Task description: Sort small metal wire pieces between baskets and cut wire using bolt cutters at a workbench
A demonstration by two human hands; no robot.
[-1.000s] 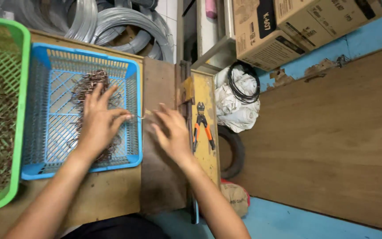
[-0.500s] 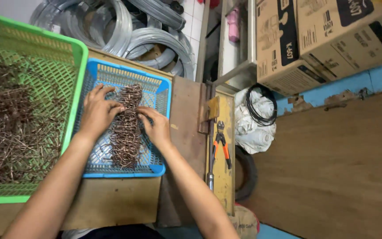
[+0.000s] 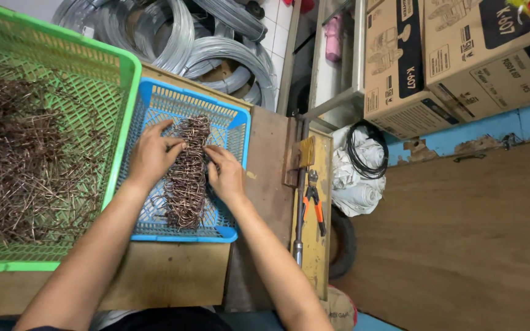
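Observation:
A blue plastic basket (image 3: 234,132) sits on a wooden bench and holds a long pile of bent rusty wire pieces (image 3: 186,178). My left hand (image 3: 149,156) presses against the pile's left side with fingers curled onto the wires. On the opposite side my right hand (image 3: 225,175) pushes in, fingertips on the wires. Both hands squeeze the pile between them.
A large green basket (image 3: 127,92) full of loose rusty wire pieces stands to the left. Coils of grey wire (image 3: 216,49) lie behind. Orange-handled pliers (image 3: 313,199) rest on a narrow yellow board to the right. Cardboard boxes (image 3: 437,55) and a white sack (image 3: 354,181) sit beyond.
My view has shifted left, bringing the green basket in. My right hand moved from the bench into the blue basket, and both hands gathered the wires into a tight pile.

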